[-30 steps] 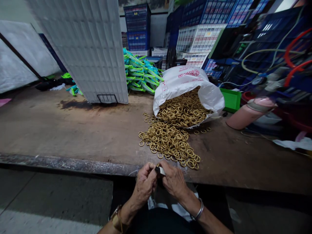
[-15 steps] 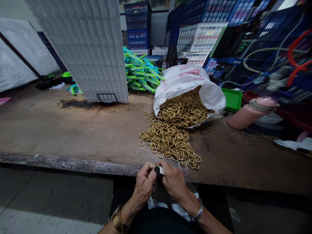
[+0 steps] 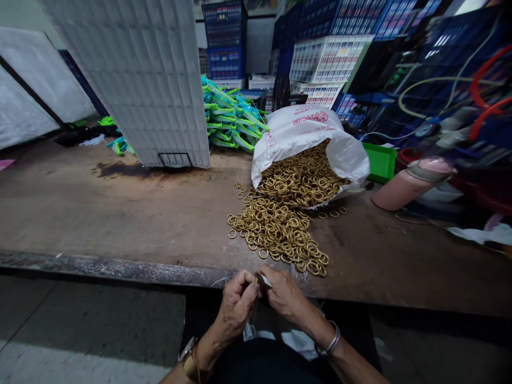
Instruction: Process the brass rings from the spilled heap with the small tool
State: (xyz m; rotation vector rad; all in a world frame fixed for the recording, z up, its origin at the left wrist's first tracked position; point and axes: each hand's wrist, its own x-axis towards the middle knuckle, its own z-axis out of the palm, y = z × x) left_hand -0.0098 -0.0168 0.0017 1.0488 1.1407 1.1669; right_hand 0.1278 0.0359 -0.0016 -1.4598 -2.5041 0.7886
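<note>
"how are the arms set?"
"both reach in from below: the left forearm (image 3: 208, 346) from about seven o'clock, the right forearm (image 3: 320, 326) from between four and five. they converge, so the left hand (image 3: 238, 305) and right hand (image 3: 287, 296) meet at the near edge of the desk (image 3: 120, 218)."
"open or closed?"
"both curled closed, fingertips pinching a small dark-and-pale piece (image 3: 265, 280), its pale end by the right hand. a speck of gold (image 3: 256, 278) shows at the left fingertips, too small to make out."
"and their angle?"
"the right hand's back faces up, fingers aimed toward eleven. the left hand leans toward one, thumb beside its bent forefinger."
"the rings?"
"a heap of gold-coloured rings (image 3: 280, 229) lies on the desk just past the hands, between twelve and one, spilling from a white sack (image 3: 304, 128) at one."
</note>
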